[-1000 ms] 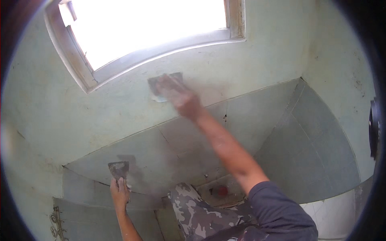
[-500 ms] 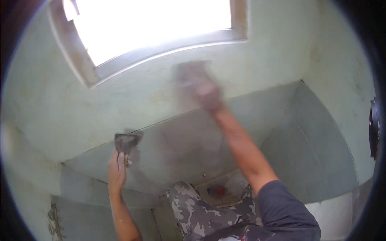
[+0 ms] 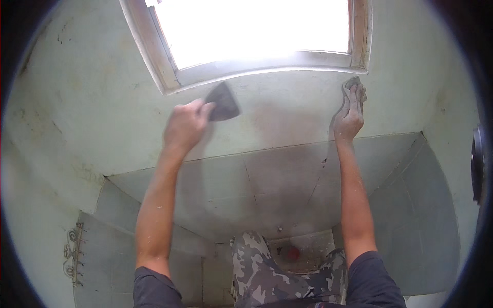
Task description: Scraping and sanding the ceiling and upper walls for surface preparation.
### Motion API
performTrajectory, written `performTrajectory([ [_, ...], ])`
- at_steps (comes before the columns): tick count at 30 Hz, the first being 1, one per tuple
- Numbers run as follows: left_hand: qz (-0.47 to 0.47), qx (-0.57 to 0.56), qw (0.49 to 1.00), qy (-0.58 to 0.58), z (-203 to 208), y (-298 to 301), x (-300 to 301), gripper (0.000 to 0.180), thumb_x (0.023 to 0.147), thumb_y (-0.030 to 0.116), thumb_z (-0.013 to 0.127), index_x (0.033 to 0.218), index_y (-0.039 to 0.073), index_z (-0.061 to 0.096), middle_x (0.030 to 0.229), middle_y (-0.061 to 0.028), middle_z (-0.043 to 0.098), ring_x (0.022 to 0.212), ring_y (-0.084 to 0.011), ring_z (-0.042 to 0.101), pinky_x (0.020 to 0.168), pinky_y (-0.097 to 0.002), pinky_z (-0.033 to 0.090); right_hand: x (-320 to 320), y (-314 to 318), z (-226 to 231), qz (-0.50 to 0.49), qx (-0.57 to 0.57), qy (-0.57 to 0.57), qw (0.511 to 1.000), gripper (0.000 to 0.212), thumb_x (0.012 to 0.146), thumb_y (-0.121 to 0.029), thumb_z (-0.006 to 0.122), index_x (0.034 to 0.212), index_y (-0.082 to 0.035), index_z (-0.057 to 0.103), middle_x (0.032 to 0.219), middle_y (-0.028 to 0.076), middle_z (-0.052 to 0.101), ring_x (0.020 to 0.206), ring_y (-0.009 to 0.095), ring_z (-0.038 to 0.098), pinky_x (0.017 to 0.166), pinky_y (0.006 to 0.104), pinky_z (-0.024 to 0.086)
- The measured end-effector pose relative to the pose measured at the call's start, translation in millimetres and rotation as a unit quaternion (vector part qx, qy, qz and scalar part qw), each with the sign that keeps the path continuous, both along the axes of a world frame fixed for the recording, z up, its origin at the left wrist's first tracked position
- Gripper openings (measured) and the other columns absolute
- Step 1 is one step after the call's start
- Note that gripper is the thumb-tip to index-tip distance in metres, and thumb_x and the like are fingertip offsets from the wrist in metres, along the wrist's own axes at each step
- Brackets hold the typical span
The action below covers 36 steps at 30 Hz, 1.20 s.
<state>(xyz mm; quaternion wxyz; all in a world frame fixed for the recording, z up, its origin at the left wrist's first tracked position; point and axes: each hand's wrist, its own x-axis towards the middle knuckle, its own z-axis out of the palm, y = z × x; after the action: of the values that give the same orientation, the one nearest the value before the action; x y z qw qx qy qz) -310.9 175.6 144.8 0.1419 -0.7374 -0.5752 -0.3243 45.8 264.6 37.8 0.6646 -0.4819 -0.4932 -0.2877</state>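
Note:
My left hand (image 3: pixel 186 126) grips a putty knife (image 3: pixel 224 102) with a wide dark blade, held at the pale green wall (image 3: pixel 287 95) just under the window. The blade is slightly blurred, and I cannot tell whether it touches the wall. Over to the right, my right hand (image 3: pixel 350 115) is closed on a small grey piece of what looks like sandpaper (image 3: pixel 352 82), against the wall below the window's right corner. Pale dust coats the fingers of this hand.
A bright window (image 3: pixel 257 33) in a worn frame (image 3: pixel 215 72) is above the hands. Grey tiles (image 3: pixel 221 179) cover the lower wall. A scrolled metal hook rack (image 3: pixel 76 254) hangs at the left. Something round and red (image 3: pixel 293 253) lies low between my camouflage-clad legs (image 3: pixel 262 277).
My left hand has risen from the tiles' top edge to just under the window, putty knife still in it. My right hand has moved rightward along the wall. The view has shifted left.

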Motion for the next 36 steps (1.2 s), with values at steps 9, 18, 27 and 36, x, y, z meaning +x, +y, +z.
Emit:
performTrajectory([
  [9,0.019,0.002,0.999,0.051,19,0,42,0.033,0.093,0.032,0.055,0.086,0.002,0.066,0.074,-0.0234,0.064,0.071,-0.0400,0.065,0.063,-0.0478,0.052,64,14,-23,-0.057,-0.048,0.027,0.997,0.042,0.096,-0.009,0.042,0.136,0.002,0.046,0.141,0.022,0.044,0.132,0.039,0.040,0.109,0.0424,0.035],
  [18,-0.031,-0.079,0.994,0.065,12,21,189,0.033,0.094,0.029,0.054,0.086,0.002,0.070,0.080,-0.0223,0.068,0.076,-0.0382,0.068,0.067,-0.0455,0.057,66,3,-22,-0.017,-0.073,0.051,0.996,0.042,0.096,-0.011,0.042,0.136,0.001,0.045,0.141,0.021,0.043,0.133,0.038,0.038,0.110,0.0423,0.033],
  [27,0.068,-0.065,0.994,0.052,9,-3,164,0.033,0.094,0.029,0.053,0.088,0.002,0.069,0.084,-0.0231,0.068,0.082,-0.0378,0.068,0.068,-0.0464,0.056,69,3,-26,-0.048,-0.061,0.012,0.997,0.043,0.094,-0.010,0.043,0.136,-0.003,0.048,0.141,0.019,0.045,0.132,0.035,0.041,0.104,0.0409,0.042],
  [36,-0.011,-0.048,0.998,0.049,-1,16,210,0.033,0.093,0.030,0.054,0.086,0.002,0.069,0.084,-0.0245,0.066,0.084,-0.0413,0.066,0.071,-0.0490,0.054,84,-1,-31,-0.035,-0.076,0.010,0.996,0.045,0.090,-0.001,0.042,0.135,-0.004,0.048,0.139,0.019,0.046,0.130,0.035,0.043,0.102,0.0410,0.044],
])
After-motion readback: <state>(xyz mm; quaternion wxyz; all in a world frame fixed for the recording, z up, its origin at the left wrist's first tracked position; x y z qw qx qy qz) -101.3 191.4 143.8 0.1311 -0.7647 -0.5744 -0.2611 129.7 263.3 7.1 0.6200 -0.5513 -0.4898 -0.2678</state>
